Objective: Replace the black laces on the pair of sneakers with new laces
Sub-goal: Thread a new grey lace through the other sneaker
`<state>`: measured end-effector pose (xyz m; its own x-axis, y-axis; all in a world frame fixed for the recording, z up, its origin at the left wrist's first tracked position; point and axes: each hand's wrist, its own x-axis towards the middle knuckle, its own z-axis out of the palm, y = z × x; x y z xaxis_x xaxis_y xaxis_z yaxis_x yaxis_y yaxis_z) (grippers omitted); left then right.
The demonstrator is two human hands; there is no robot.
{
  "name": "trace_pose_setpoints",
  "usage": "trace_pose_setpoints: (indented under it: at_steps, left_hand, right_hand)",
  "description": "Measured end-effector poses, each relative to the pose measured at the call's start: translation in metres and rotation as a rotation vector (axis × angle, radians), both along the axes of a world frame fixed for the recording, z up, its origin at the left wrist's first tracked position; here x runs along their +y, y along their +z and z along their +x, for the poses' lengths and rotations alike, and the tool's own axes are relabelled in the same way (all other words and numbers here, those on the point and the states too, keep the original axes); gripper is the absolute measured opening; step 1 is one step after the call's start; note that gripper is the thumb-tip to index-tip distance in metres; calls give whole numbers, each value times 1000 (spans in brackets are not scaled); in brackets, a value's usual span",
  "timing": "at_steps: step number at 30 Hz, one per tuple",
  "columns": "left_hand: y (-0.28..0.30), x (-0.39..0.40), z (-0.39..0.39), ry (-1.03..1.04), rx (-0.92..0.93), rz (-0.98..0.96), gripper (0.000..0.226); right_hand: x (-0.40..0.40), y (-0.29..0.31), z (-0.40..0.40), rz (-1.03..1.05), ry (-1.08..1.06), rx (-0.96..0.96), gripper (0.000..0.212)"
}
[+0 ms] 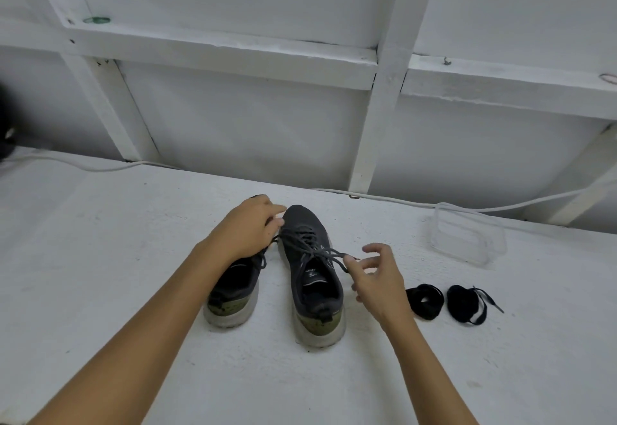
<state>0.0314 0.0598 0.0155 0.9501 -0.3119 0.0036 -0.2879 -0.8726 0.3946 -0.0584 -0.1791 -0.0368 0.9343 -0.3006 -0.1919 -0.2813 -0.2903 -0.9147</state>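
While both sneakers (314, 274) kept old laces, my left hand (248, 227) and right hand (372, 274) each pinched a lace end; new laces (447, 301) untouched.

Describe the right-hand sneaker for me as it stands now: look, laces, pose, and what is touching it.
The right-hand sneaker is dark grey, knit-looking, with an olive heel patch and a thick, scuffed whitish sole. It stands upright on the white surface, toe away from the camera, beside its mate. Its black laces are still threaded but loosened. The right hand pinches one lace end drawn out to the right; the left hand holds the laces near the toe.
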Motion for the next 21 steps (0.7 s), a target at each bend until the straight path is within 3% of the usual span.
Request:
trace_pose_setpoints:
  at_steps: [3,6,8,11,17,21]
  left_hand:
    - [4,-14,-31,174,-7,-146,21]
    - [-5,-24,-63,203,266,-189,31]
    - [-15,-32,-74,219,333,-288,28]
    - [-24,-44,-72,255,242,-413,36]
    - [-34,-58,-48,229,107,-442,33]
    - [-50,-60,-69,320,95,-545,39]
  right_hand:
    - [3,2,-2,-183,-92,-132,24]
    - [2,-3,-4,-207,132,-129,41]
    - [4,-3,-1,-209,239,-103,34]
    - [8,1,12,-212,326,-100,16]
    - [25,16,33,-181,354,-77,28]
    - [30,7,20,-62,228,-40,45]
